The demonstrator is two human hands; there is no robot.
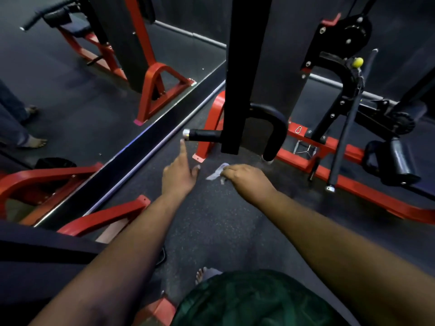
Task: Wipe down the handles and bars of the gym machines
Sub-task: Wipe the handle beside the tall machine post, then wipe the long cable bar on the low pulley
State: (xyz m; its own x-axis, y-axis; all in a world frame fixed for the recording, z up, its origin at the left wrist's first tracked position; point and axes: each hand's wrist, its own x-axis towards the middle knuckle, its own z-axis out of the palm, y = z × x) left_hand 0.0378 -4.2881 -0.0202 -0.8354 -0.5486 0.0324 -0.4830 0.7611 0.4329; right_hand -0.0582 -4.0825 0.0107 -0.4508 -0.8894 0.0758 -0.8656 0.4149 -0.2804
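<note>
— Where's the handle?
— Black curved handle (270, 116), hooked around behind the black upright post (242, 74), low over the floor. Grip end (204, 135) sticking out left of the post, capped with a silver tip (186, 133); other end dropping down right of the post.

— And the cloth?
— Small pale cloth (217, 172), bunched in the right hand (244, 177), fingers curled over it. Held below the handle, not touching it.

— Left hand?
— Left hand (180, 175) open, index finger (183, 149) stretched up, fingertip just under the silver tip. Contact hard to judge; slightly blurred there.

— Around it?
— Red frame (211, 123) of the machine behind the post, bolted to the dark speckled floor (211, 222). To the right, a long red rail (376, 194) along the floor, black roller pads (397, 161), a black pulley (353, 31) up high, a yellow knob (357, 62), a thin black bar (346, 128) leaning.

— Left side?
— Mirror (70, 90) along the wall, showing red frames and bare feet. Near bottom, a green garment (247, 302) and one bare foot (204, 274) on the floor.
</note>
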